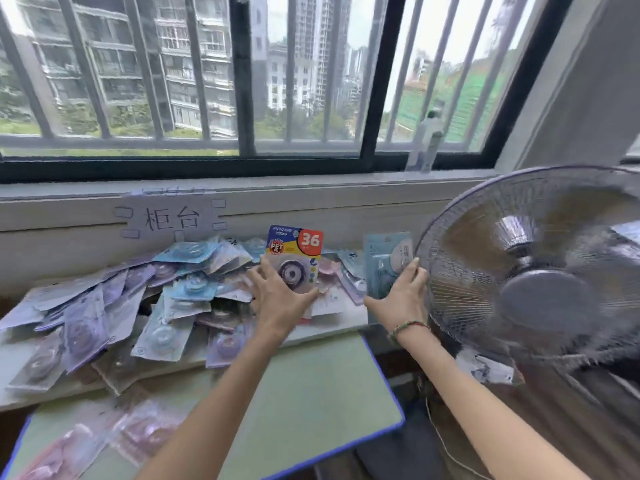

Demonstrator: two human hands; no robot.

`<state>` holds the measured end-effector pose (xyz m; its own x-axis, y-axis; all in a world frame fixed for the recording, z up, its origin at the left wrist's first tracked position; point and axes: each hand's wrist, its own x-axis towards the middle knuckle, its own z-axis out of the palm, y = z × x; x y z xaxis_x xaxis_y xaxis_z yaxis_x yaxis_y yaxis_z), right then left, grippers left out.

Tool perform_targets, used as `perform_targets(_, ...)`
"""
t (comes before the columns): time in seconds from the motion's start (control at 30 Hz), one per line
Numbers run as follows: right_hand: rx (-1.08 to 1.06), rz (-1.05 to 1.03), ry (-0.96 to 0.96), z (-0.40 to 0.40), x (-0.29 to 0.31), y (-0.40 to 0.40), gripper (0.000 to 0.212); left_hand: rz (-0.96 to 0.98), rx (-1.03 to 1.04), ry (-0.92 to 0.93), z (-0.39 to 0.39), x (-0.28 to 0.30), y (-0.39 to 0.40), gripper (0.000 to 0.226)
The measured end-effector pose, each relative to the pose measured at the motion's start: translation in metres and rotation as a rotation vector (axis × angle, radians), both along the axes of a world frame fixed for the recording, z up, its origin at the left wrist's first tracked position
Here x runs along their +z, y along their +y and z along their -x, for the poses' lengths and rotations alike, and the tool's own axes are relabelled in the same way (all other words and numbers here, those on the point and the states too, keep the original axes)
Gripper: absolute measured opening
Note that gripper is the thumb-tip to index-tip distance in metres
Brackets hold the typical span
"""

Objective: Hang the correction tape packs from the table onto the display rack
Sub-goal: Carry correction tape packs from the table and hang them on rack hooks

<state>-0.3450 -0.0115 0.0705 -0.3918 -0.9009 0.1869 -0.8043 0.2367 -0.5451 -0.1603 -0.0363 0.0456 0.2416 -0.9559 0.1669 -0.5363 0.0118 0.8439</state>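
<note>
Left hand grips a colourful pack, right hand a blue pack, above the pile on the surface.

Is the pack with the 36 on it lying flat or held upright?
Upright: the left hand holds the 36 pack on end, its print facing the camera.

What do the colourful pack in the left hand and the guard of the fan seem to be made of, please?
Colourful pack, held by the left hand: apparently glossy printed card with a clear plastic blister, judging by the flat printed sheet and raised round dome. Fan guard: thin radiating ribs, pale grey; coated wire or plastic, unclear.
</note>
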Motion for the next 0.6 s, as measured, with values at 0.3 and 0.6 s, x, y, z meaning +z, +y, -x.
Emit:
perform_targets(0.3, -0.524, 0.107, -0.010, 0.113, 0.020, 0.143, 0.121, 0.093, -0.352, 0.041, 0.133, 0.015, 0.057, 0.118)
perform_targets(0.6, -1.043, 0.148, 0.023, 0.192, 0.016, 0.363, 0.117, 0.106, -0.778, 0.082, 0.285, 0.021, 0.210, 0.110)
